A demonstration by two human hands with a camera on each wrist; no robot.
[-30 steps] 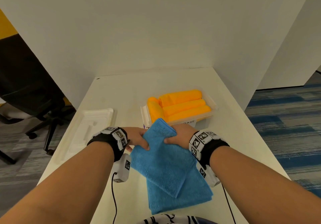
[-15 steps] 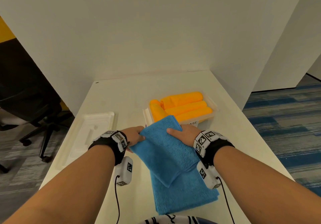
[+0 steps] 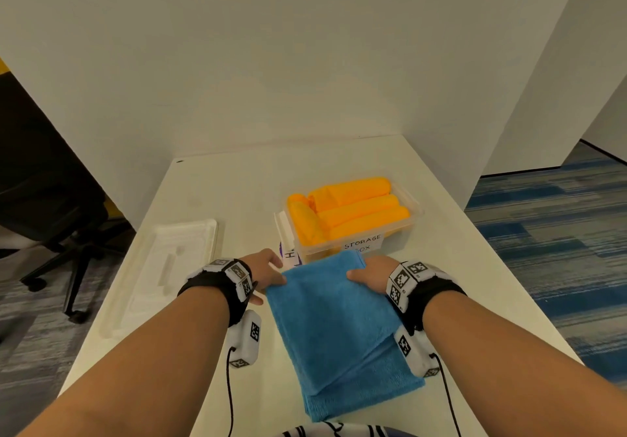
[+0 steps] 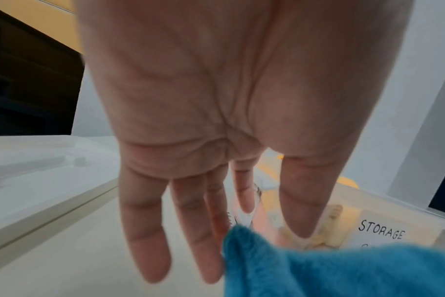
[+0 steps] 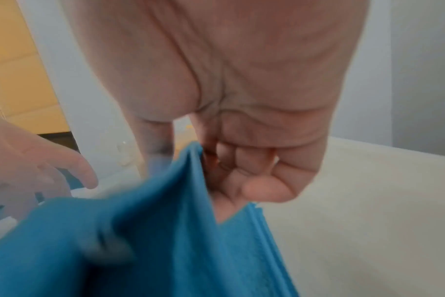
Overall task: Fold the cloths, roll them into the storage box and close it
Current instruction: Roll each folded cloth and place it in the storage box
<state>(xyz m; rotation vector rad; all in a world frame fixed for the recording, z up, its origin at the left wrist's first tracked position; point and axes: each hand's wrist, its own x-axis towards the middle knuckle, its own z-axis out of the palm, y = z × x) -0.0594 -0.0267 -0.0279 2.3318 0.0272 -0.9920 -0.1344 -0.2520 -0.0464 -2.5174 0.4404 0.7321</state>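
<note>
Far left: white lid (image 3: 163, 277) is lying flat on the white table (image 3: 237, 182), well apart from the box. An office chair (image 3: 51, 206) is standing on the floor beyond the table's left edge.

Left hand (image 3: 263, 268) is sitting at the left far corner of the blue cloth (image 3: 336, 328). In the left wrist view its fingers (image 4: 145, 237) are hanging straight and slightly apart, the cloth corner (image 4: 244, 239) touching them; no curl round it showing, so not clamped.

Centre: the blue cloth is lying folded on the near table, top layer skewed over the bottom one, its far edge just in front of the storage box (image 3: 412, 214).

Right hand (image 3: 369, 272) is gripping the right far corner. Right wrist view: fingers (image 5: 254, 180) are curling in, thumb pinching the cloth edge (image 5: 191, 160) against them.

The storage box is standing open, holding rolled orange cloths (image 3: 353, 212), three lying side by side, one crosswise at the left end.
</note>
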